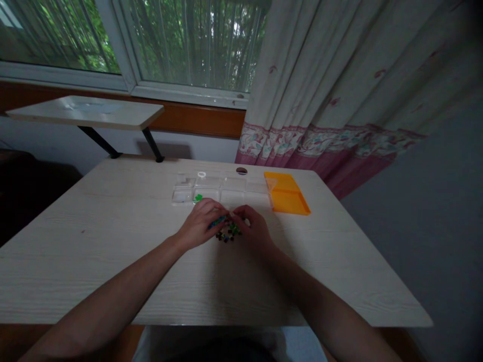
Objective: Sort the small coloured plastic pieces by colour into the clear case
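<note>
A small pile of tiny dark, green and blue pieces (228, 234) lies on the table between my hands. My left hand (203, 222) curls in from the left, with blue and green bits showing under its fingers. My right hand (252, 226) bends over the pile's right side, its thumb and fingers drawn together. The fingertips of both hands almost meet above the pieces. What the fingers pinch is too small to make out. Just beyond the hands lies a clear plastic compartment box (234, 197). Some green pieces (198, 198) sit in one of its near left compartments.
An orange tray (289, 194) lies against the clear box's right end. Behind the box is a dark round hole (241, 171) in the pale wooden table (124, 221). A raised shelf (90, 111) stands at the back left. A curtain (294, 136) hangs behind the right side.
</note>
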A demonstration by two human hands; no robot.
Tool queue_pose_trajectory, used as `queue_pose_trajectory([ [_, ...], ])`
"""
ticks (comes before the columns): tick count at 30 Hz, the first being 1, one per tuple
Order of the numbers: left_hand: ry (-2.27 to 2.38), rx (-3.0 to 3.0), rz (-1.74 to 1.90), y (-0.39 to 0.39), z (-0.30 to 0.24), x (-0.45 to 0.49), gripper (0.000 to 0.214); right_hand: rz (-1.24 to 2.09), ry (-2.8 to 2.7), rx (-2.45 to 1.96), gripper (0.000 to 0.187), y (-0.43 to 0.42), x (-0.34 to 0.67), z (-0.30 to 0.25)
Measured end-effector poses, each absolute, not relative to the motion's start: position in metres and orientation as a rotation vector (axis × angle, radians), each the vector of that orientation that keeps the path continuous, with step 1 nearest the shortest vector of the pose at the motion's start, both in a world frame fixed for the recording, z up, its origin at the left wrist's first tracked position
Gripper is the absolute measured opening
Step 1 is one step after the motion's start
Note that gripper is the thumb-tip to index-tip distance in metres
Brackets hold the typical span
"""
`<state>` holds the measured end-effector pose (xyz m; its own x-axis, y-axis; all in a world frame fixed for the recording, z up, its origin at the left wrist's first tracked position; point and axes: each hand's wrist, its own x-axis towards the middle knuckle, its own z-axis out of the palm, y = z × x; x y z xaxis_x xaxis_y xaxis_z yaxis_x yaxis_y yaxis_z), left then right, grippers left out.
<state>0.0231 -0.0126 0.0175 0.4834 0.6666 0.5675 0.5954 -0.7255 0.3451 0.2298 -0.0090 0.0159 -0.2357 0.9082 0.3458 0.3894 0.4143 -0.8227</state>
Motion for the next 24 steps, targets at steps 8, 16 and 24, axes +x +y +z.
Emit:
queue_pose_trajectory([
  [8, 1.086, 2.606, 1.055, -0.0122, 0.0148, 0.0228, 0.021, 0.798, -1.828, -1.08, 0.018, -0.0119, 0.2258, 0.0197],
  [16, 1.037, 2.585, 1.09, -0.0126, 0.0155, 0.025, 0.02, 0.773, -1.84, -1.035, 0.02, -0.0098, 0.225, 0.0132],
  [24, 1.002, 2.594, 1.121, -0.0125, 0.019, 0.0227, 0.018, 0.727, -1.906, -1.016, 0.019, -0.0092, 0.2267, 0.0104],
])
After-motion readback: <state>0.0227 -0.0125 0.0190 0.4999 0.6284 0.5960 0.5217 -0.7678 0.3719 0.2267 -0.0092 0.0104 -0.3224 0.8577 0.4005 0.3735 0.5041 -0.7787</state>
